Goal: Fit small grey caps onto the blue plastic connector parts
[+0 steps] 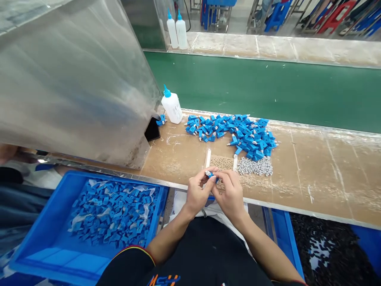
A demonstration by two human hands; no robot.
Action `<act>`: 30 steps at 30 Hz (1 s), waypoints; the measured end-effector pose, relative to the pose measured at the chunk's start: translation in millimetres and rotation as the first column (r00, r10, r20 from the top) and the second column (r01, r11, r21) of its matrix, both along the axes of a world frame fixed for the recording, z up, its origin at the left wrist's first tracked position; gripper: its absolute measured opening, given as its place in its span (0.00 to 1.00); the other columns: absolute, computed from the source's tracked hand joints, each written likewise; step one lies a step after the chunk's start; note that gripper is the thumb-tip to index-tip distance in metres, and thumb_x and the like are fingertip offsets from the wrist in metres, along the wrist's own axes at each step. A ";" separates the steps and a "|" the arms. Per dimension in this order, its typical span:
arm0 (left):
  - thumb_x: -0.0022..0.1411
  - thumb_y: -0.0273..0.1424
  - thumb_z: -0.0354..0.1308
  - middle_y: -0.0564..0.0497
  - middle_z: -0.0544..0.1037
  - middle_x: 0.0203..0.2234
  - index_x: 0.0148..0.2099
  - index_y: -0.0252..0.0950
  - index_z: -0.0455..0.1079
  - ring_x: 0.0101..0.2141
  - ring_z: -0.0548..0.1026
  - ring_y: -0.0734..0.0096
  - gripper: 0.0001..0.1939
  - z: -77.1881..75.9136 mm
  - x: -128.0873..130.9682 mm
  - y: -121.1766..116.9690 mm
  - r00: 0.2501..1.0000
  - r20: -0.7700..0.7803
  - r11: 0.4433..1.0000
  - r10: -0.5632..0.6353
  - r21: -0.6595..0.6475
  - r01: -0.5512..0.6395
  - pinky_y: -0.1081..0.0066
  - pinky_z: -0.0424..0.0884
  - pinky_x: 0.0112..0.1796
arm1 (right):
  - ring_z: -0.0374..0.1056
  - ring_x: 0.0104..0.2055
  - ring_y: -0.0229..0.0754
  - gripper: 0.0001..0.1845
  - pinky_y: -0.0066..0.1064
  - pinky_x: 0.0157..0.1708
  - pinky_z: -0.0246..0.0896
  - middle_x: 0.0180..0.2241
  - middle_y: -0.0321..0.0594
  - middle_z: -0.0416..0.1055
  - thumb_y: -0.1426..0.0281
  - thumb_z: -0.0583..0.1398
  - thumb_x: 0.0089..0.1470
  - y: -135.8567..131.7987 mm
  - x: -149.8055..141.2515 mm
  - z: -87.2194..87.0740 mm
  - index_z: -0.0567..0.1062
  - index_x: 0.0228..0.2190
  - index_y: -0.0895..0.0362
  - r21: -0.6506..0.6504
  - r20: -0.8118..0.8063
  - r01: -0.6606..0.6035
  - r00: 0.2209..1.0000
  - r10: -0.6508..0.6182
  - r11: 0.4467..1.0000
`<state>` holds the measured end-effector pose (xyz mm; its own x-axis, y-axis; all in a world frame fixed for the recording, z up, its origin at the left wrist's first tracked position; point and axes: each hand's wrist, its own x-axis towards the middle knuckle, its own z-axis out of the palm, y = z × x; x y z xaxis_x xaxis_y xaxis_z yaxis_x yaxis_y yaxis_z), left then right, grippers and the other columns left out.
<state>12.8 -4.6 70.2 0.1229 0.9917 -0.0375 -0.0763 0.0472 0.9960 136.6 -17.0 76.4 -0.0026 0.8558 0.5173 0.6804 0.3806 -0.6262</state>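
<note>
So, a small blue plastic part sits pinched between the fingertips of the left hand and the right hand, both grips narrow. Its long axis runs crosswise, pale tip toward the left (that hand is nearer the tip), just above the edge of the tan workbench. A heap of blue parts lies beyond; a blue crate holds more.
</note>
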 end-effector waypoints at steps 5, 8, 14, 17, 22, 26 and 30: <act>0.68 0.36 0.58 0.41 0.84 0.46 0.52 0.33 0.74 0.45 0.83 0.62 0.15 2.1 3.4 14.9 0.992 -0.118 0.997 -0.035 0.070 0.044 0.67 0.80 0.48 | 0.68 0.38 0.45 0.06 0.38 0.38 0.66 0.35 0.42 0.73 0.74 0.58 0.62 9.7 0.8 -2.7 0.73 0.41 0.53 -0.026 -0.001 0.042 0.999 -0.042 0.999; 0.68 0.34 0.57 0.42 0.84 0.43 0.51 0.33 0.74 0.42 0.84 0.63 0.14 0.6 13.9 26.9 0.988 -0.148 0.996 -0.048 0.071 0.059 0.68 0.80 0.45 | 0.69 0.38 0.46 0.07 0.39 0.38 0.66 0.35 0.42 0.73 0.74 0.57 0.62 17.1 10.6 -5.4 0.72 0.41 0.52 -0.049 -0.001 0.070 0.998 -0.070 0.996; 0.67 0.32 0.57 0.45 0.85 0.39 0.50 0.34 0.75 0.36 0.83 0.65 0.12 -2.7 45.9 50.7 0.955 -0.200 0.970 -0.219 0.060 0.235 0.71 0.80 0.37 | 0.69 0.39 0.46 0.07 0.39 0.38 0.66 0.36 0.42 0.73 0.75 0.57 0.61 23.1 41.9 -12.9 0.72 0.40 0.52 -0.076 -0.019 0.170 0.985 -0.172 0.983; 0.68 0.34 0.57 0.43 0.85 0.41 0.53 0.34 0.74 0.39 0.83 0.63 0.15 -3.0 59.3 56.1 0.939 -0.190 0.954 -0.285 0.040 0.298 0.69 0.80 0.40 | 0.69 0.40 0.46 0.09 0.39 0.38 0.67 0.36 0.42 0.73 0.76 0.58 0.60 20.6 55.1 -12.9 0.72 0.41 0.52 -0.067 -0.031 0.239 0.970 -0.242 0.969; 0.68 0.34 0.58 0.39 0.79 0.54 0.60 0.35 0.71 0.53 0.79 0.58 0.20 -0.2 73.3 55.9 0.909 -0.122 0.901 -0.399 0.131 0.413 0.63 0.76 0.53 | 0.70 0.41 0.46 0.11 0.39 0.38 0.68 0.38 0.43 0.73 0.76 0.57 0.60 19.1 65.7 -5.9 0.72 0.43 0.52 -0.015 -0.061 0.290 0.955 -0.291 0.957; 0.66 0.35 0.61 0.38 0.75 0.59 0.66 0.38 0.64 0.57 0.76 0.57 0.28 -0.9 66.5 64.3 0.880 -0.140 0.853 -0.453 0.219 0.474 0.61 0.74 0.55 | 0.70 0.41 0.47 0.10 0.41 0.41 0.68 0.38 0.43 0.73 0.73 0.59 0.60 15.8 76.9 -2.1 0.73 0.43 0.51 0.016 -0.022 0.298 0.954 -0.297 0.954; 0.66 0.35 0.58 0.42 0.78 0.49 0.58 0.38 0.70 0.46 0.79 0.63 0.19 -16.8 30.3 102.9 0.931 -0.361 0.953 0.062 0.299 0.053 0.63 0.76 0.49 | 0.69 0.40 0.48 0.07 0.40 0.39 0.66 0.38 0.45 0.73 0.72 0.60 0.58 1.6 131.4 -24.0 0.74 0.41 0.52 0.009 0.107 0.468 0.878 -0.466 0.884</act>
